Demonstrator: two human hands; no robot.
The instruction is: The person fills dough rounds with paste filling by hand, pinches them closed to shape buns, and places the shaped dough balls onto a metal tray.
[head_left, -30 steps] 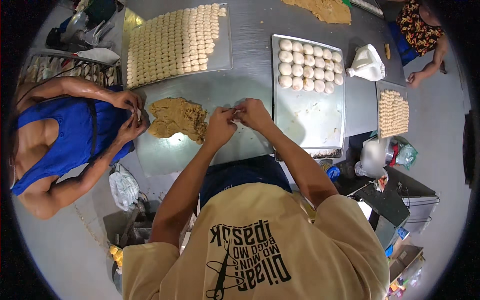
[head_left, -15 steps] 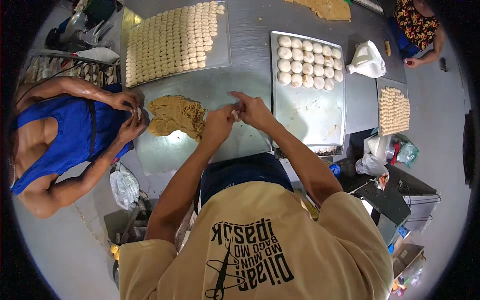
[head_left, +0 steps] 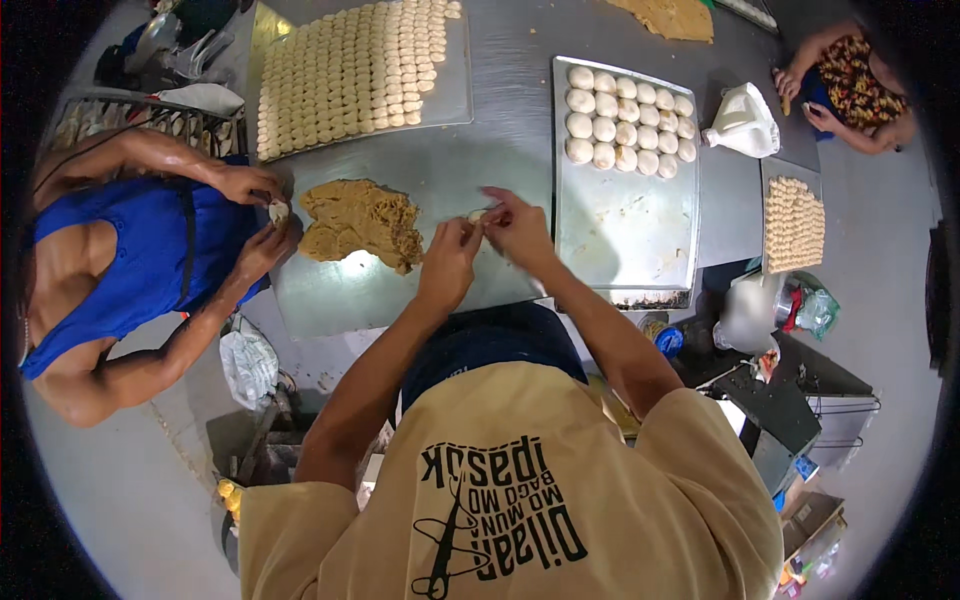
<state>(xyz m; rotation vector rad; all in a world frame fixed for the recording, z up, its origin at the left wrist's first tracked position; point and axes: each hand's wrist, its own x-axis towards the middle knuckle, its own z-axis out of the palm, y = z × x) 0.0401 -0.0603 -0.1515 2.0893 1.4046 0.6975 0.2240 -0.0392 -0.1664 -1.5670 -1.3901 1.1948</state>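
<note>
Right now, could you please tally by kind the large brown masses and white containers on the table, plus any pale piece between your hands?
Near brown mass and far brown mass: 2
White container: 1
Pale piece between left hand and right hand: 1
Total: 4

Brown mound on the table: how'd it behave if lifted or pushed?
The brown mound is probably soft and crumbly, given its ragged right edge. It likely won't roll: it lies broad and low on the table.

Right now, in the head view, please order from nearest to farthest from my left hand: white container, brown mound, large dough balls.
1. Brown mound, left of your left hand.
2. Large dough balls, ahead, to the right.
3. White container, farther right.
</note>
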